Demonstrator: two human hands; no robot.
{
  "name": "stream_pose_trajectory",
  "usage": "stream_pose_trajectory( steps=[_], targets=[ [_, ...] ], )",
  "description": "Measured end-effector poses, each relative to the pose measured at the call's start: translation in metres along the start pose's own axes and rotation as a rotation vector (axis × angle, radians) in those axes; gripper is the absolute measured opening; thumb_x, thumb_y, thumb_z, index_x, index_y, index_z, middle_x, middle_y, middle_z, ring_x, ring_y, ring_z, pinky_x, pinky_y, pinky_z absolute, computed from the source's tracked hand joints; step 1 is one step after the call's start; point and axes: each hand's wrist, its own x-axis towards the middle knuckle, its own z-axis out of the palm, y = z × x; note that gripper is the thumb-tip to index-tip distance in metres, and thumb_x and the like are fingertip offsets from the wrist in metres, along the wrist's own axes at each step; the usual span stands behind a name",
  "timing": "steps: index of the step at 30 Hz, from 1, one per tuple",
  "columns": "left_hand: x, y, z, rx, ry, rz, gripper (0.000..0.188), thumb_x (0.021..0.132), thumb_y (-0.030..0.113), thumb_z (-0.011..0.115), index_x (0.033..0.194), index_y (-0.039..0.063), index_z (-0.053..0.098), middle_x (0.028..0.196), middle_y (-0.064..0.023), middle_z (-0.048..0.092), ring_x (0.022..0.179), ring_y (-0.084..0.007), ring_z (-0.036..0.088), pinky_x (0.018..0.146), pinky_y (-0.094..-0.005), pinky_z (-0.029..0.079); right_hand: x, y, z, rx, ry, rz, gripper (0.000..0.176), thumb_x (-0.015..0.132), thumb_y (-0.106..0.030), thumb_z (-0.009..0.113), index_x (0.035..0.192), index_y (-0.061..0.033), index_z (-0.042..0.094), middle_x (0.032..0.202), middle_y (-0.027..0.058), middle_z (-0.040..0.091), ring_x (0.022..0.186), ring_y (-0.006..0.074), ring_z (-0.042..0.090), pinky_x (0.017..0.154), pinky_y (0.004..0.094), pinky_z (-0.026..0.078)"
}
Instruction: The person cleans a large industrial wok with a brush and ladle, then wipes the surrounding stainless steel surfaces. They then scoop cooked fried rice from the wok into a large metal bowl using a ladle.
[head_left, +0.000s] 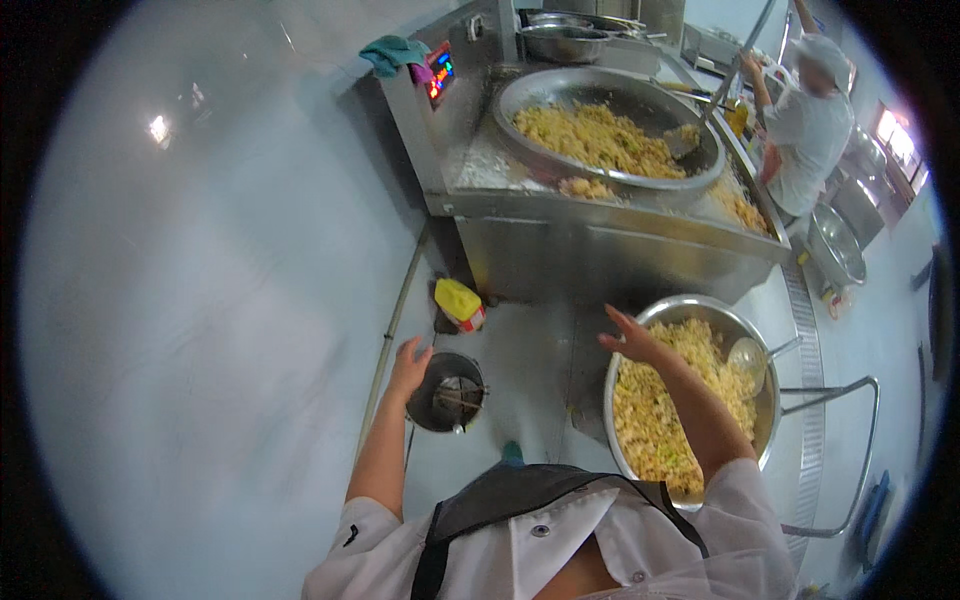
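My left hand is held out in the air with its fingers apart and nothing in it. In the picture it overlaps the rim of a dark bucket, which has some thin sticks or utensils inside. Empty as well, my right hand reaches forward with spread fingers over the left rim of a large steel basin. Fried rice with green bits fills this basin, and a round ladle rests on the rice. My forearm hides part of the rice.
A stainless steel stove stands ahead, holding a wide wok of fried rice. A co-worker at its right holds a long-handled shovel in the wok. Near the stove's foot is a yellow jug. A metal cart handle sticks out right.
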Motion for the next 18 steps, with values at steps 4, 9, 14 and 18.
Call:
stream_pose_trajectory(
  steps=[4,9,14,18],
  targets=[
    [0.093,0.053,-0.057,-0.109,0.112,0.157,0.051,0.082,0.034,0.044,0.123,0.008,0.031,0.13,-0.0172,0.021,0.122,-0.0271,0.017,0.098,-0.0333,0.019,0.123,-0.116,-0.068,0.039,0.255,-0.412,0.068,0.077,-0.043,0.05,0.129,-0.0151,0.017,0.125,0.0205,0.028,0.113,0.0351,0.031,0.091,0.0404,0.031],
    [0.165,0.134,-0.105,-0.183,0.212,0.241,0.055,0.082,0.036,0.043,0.127,0.011,0.023,0.132,-0.0158,0.017,0.123,-0.0263,0.014,0.099,-0.0342,0.017,0.253,-0.225,-0.139,0.004,0.403,-0.642,0.065,0.077,-0.045,0.049,0.128,-0.016,0.02,0.125,0.022,0.027,0.112,0.0362,0.033,0.09,0.0396,0.032],
    [0.237,0.197,-0.15,-0.283,0.274,0.384,0.057,0.082,0.04,0.041,0.128,0.012,0.021,0.132,-0.0143,0.019,0.122,-0.0266,0.018,0.098,-0.035,0.019,0.362,-0.29,-0.172,0.026,0.48,-0.661,0.062,0.075,-0.042,0.052,0.125,-0.0146,0.028,0.119,0.0245,0.034,0.108,0.0379,0.037,0.087,0.0394,0.035],
    [0.293,0.241,-0.183,-0.306,0.41,0.262,0.064,0.08,0.043,0.043,0.127,0.005,0.021,0.129,-0.017,0.024,0.119,-0.0281,0.025,0.096,-0.0346,0.023,0.427,-0.327,-0.194,0.149,0.519,-0.68,0.059,0.075,-0.039,0.053,0.124,-0.0145,0.03,0.117,0.0247,0.036,0.107,0.0369,0.038,0.087,0.0379,0.035]
  ],
)
